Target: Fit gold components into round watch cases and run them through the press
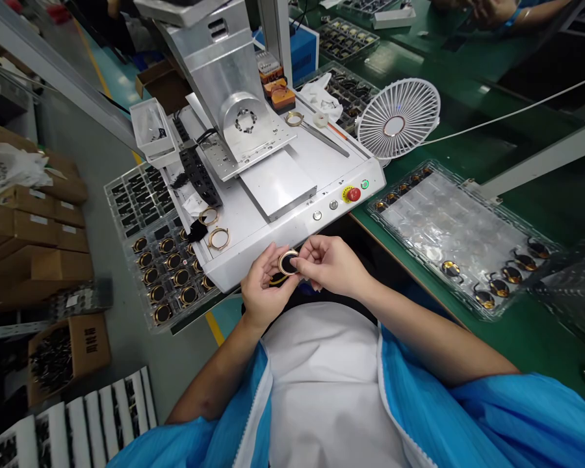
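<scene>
Disc, round black with gold-coloured rim, sits pinched between half-curled left hand and right hand before white button-fronted machine; rim-only grip likely spares face.

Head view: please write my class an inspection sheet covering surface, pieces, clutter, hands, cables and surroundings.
Surface: white base of a machine, beside a green table.
Pieces: gold-rimmed disc in hand; similar discs in the left tray; a right tray partly filled.
Clutter: loose rings and tweezers on the base; fan behind.
Hands: left hand and right hand both have fingers on the disc.
Cables: pale cord running right from beside the fan.
Surroundings: cartons at left; another person's hand at top right.
</scene>
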`<action>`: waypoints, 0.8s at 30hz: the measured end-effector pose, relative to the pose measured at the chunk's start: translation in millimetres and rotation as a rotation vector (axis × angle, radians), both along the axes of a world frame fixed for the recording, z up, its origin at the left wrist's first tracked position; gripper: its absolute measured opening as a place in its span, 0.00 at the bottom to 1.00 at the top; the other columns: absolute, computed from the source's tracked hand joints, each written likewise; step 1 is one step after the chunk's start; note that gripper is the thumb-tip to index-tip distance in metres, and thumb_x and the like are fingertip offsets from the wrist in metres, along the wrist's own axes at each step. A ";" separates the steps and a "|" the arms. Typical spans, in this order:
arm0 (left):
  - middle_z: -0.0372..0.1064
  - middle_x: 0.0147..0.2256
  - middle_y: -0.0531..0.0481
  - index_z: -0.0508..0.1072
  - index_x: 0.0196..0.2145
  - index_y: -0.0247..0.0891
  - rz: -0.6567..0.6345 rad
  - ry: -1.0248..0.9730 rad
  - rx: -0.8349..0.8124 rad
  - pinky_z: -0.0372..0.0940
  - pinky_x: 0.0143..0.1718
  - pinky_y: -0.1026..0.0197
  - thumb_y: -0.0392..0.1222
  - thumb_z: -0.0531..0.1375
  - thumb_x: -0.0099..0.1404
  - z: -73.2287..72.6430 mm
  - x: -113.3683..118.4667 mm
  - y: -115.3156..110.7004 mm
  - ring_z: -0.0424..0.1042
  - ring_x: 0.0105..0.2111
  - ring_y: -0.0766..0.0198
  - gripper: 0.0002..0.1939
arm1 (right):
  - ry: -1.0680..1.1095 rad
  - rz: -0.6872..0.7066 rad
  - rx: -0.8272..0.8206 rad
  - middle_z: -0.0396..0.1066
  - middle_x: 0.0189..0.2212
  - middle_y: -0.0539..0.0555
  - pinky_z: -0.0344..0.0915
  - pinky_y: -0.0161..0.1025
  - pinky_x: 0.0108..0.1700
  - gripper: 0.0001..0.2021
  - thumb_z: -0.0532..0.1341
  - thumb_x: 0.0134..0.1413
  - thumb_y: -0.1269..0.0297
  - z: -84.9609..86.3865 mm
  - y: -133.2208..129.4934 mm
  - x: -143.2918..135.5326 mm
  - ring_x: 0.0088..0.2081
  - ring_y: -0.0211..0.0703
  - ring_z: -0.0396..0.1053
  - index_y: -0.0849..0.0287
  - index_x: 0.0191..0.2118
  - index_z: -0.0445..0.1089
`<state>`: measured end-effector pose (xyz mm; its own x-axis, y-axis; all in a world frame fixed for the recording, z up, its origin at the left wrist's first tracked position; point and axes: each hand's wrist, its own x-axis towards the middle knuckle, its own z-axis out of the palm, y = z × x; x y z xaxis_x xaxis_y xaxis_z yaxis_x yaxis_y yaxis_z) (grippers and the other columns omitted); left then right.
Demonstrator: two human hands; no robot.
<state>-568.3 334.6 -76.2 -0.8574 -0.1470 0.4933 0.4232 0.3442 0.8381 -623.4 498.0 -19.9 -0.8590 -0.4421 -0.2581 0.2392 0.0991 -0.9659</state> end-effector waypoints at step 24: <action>0.78 0.51 0.42 0.77 0.56 0.43 -0.282 -0.129 -0.166 0.76 0.55 0.47 0.36 0.70 0.62 -23.4 -11.0 3.0 0.79 0.51 0.51 0.24 | 0.137 -0.643 1.131 0.75 0.32 0.66 0.59 0.46 0.33 0.10 0.63 0.58 0.58 -22.7 242.6 62.4 0.29 0.50 0.70 0.53 0.27 0.68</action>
